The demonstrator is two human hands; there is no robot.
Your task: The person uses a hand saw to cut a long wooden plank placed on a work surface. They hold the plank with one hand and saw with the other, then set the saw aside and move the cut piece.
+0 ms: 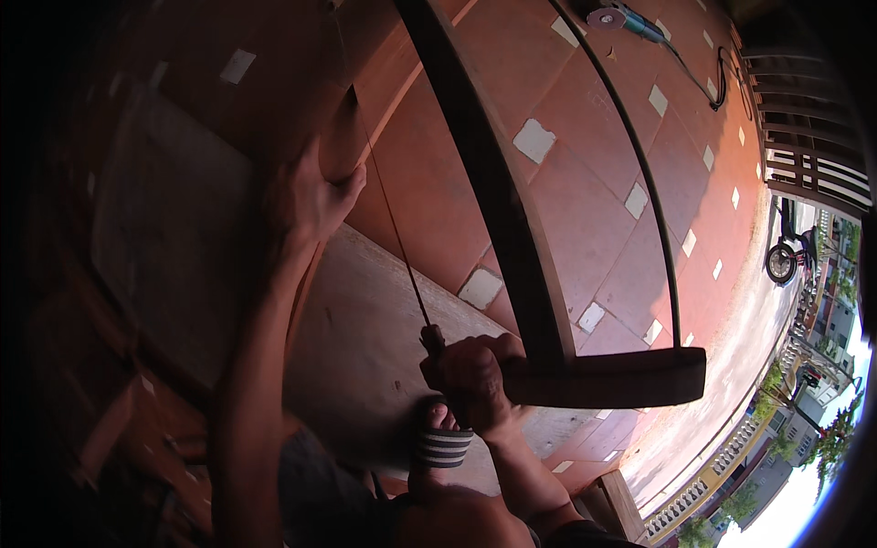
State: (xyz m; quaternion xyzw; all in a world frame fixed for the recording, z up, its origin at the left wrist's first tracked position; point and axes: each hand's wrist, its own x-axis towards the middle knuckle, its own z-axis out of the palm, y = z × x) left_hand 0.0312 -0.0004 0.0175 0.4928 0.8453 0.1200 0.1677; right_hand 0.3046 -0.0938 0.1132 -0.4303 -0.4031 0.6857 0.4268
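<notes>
Right hand [475, 379] had its fingers [457, 365] wrapped tight around the lower end of a wooden frame saw [512, 228], right where the thin blade [393, 219] met the handle. The blade ran up and away from that fist, slanting toward the left hand. From the same fist the saw's dark centre bar climbed toward the top of the shot, and the end piece [621, 376] stuck out sideways to the right, with a thin cord [653, 196] arcing up on the far side of the frame.

Left hand [315, 196] was up at the far end of the blade, fingers curled loosely over the edge of a wood piece [340, 146], thumb spread out to the blade side. Looked more like steadying it than a hard grip. The blade passed just beside that wood piece; couldn't tell whether it was actually in the cut.

Below the saw lay a pale slab [365, 320] that worked as the bench, and a foot in a striped sandal [440, 446] was planted on its near edge, just under the right fist.

Everything sat on a red tiled floor [585, 119] with small white squares at the corners. Far off beyond the top of the saw lay an angle grinder [621, 20] with its cable [708, 87] trailing away. Well off to the right of the saw, past a railing [808, 137], a motorbike [787, 256] was parked out in the sun.
</notes>
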